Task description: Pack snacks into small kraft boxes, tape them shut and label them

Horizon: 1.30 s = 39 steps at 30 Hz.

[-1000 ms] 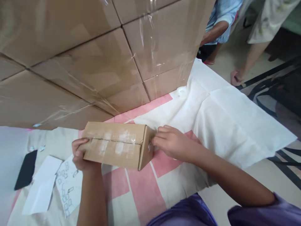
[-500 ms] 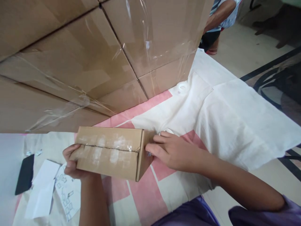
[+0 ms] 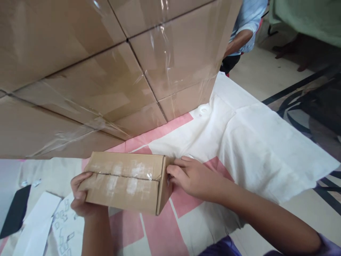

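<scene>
Shifted slightly nearer from the stacked cartons [image 3: 101, 89] since the earlier frame, the small box [image 3: 122, 185] runs lengthwise left to right; left hand [image 3: 84, 203] grips its left end, right hand [image 3: 190, 178], fingers bunched, meets its right end, grip unclear.

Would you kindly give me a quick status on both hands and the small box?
Left hand holding small box at one end. Right hand at its other end. Stacked boxes beyond; no obstruction seen at either hand.
</scene>
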Tool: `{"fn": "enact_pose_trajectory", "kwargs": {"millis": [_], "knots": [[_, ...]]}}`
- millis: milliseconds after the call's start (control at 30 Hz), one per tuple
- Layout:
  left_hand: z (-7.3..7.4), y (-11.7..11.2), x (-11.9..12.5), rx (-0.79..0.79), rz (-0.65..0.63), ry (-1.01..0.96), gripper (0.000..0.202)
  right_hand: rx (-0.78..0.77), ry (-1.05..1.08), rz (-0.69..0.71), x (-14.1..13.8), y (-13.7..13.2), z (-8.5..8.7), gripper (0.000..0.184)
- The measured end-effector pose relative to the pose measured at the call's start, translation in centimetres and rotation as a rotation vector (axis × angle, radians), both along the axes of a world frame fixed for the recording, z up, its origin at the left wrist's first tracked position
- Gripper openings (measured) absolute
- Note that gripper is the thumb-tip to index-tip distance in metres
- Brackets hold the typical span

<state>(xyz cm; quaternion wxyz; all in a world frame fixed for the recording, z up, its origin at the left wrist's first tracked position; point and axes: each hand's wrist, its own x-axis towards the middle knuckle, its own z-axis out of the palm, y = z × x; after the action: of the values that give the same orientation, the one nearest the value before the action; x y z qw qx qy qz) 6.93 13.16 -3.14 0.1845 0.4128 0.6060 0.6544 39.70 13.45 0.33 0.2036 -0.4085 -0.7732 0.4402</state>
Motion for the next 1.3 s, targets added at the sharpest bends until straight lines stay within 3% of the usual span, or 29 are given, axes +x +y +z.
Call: {"fn": "enact_pose_trajectory", "kwargs": {"millis": [167,333,400,600,933,1167,1233,1300], "knots": [[-0.6,-0.3,-0.5,0.034,0.026,-0.061,0.03,0.199,-0.13,0.012,0.1,0.0,-0.9,0.016],[-0.8,-0.3,-0.5,0.077,0.03,-0.036,0.03,0.6,-0.226,0.081,0.4,0.2,-1.4,0.023],[-0.7,-0.3,-0.4,0.083,0.022,-0.049,0.03,0.679,-0.2,0.097,0.6,0.2,-1.4,0.026],[-0.5,-0.5,-0.5,0.037,-0.031,-0.062,0.031,0.704,-0.147,0.088,0.7,0.1,-2.0,0.019],[-1.1,-1.0,-0.8,0.043,-0.065,-0.036,0.038,0.719,-0.133,-0.045,0.5,0.2,-2.3,0.027],[-1.4,-1.6,-0.8,0.018,-0.056,0.025,0.036,0.608,-0.144,-0.034,0.7,0.1,-1.8,0.017],[-1.5,-1.6,-0.8,0.014,-0.053,0.025,0.035,0.529,-0.148,-0.03,0.8,-0.1,-1.7,0.029],[-1.6,-1.6,-0.7,0.023,-0.051,0.03,0.035,0.473,-0.136,-0.033,0.9,-0.3,-1.5,0.054]]}}
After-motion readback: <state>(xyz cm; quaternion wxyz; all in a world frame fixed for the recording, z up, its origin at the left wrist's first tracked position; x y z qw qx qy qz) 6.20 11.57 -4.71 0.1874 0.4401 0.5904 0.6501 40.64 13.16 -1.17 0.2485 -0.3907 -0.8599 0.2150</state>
